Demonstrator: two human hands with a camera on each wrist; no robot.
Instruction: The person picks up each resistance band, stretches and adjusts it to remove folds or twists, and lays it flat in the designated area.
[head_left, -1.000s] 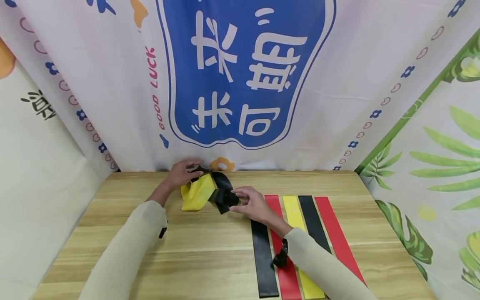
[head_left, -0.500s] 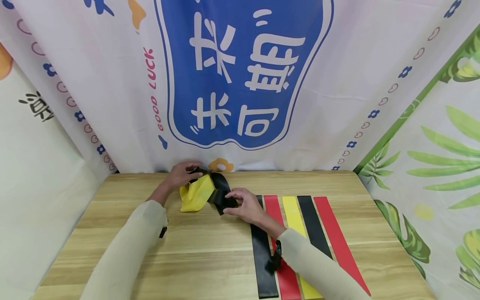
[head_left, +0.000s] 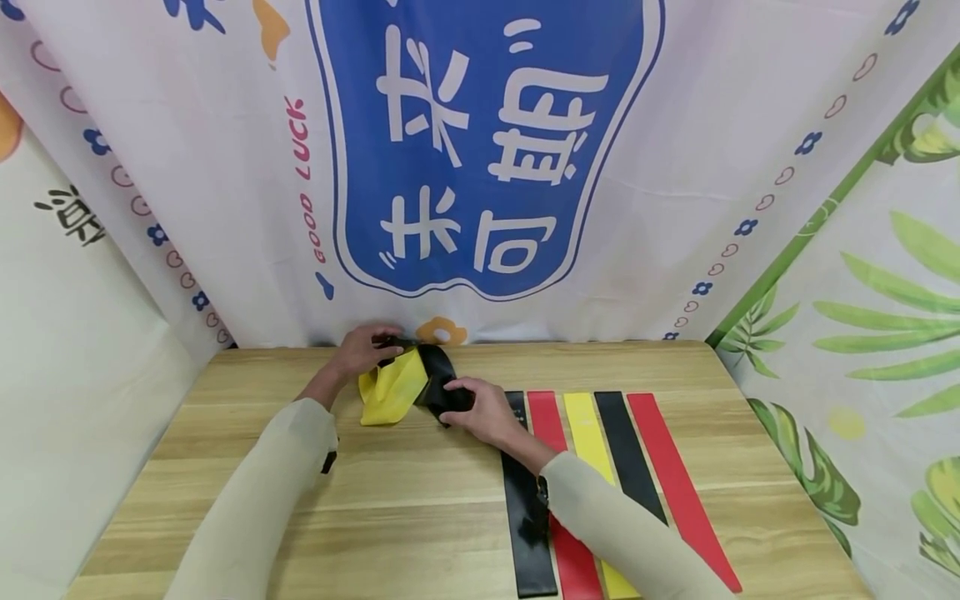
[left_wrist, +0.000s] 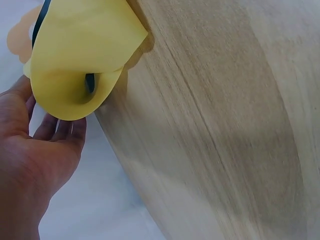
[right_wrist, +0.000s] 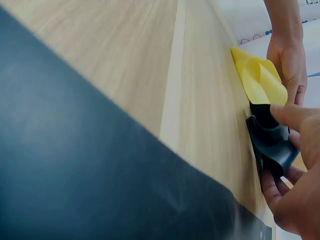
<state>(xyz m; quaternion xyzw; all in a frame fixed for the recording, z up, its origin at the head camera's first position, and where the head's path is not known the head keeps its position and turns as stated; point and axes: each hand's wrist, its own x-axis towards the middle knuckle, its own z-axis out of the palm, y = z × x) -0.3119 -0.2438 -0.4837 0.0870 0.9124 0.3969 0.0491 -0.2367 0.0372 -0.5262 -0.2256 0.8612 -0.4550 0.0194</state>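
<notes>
Near the table's back edge, a yellow band lies curled into loose folds beside a black band. My left hand grips the bunch at its far left end, black material showing between thumb and fingers. In the left wrist view, the fingers of the left hand sit behind the yellow band, which opens in a loop; the thumb is partly hidden. My right hand pinches the folded black band at its right end. In the right wrist view, thumb and fingers of the right hand hold the black band.
To the right, flat strips lie side by side: a black strip, a red strip, a yellow strip, another black strip and another red strip. My right forearm crosses above them. A printed cloth hangs behind the table.
My right hand has shifted a little left over the black band, its wrist moving left too. The left hand stays at the bunch. The strips on the right lie unmoved.
</notes>
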